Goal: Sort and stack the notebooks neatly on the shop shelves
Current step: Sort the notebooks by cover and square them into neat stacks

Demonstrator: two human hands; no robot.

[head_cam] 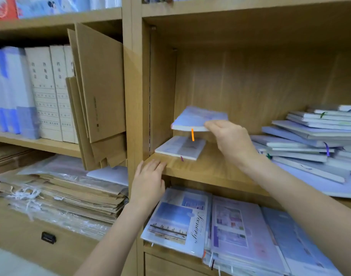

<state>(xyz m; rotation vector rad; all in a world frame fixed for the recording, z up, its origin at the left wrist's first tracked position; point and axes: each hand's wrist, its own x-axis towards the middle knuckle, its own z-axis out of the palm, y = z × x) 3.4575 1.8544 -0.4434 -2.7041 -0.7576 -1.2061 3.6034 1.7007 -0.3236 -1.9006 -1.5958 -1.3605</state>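
Note:
My right hand (229, 140) pinches a pale blue notebook (196, 118) by its right edge, an orange ribbon hanging from it. It hovers flat above a second notebook (180, 147) that lies on the wooden shelf (208, 169) near the left wall, a purple ribbon at its front edge. My left hand (148, 181) rests with straight fingers on the shelf's front edge, below and left of that notebook. A loose, untidy pile of similar notebooks (314, 140) fills the right side of the same shelf.
The shelf below holds large wrapped albums (220, 226) lying flat. In the left bay stand white binders (51, 92), leaning cardboard sheets (99, 92), and below them a stack of brown paper bags (61, 196). A drawer handle (48, 237) sits low left.

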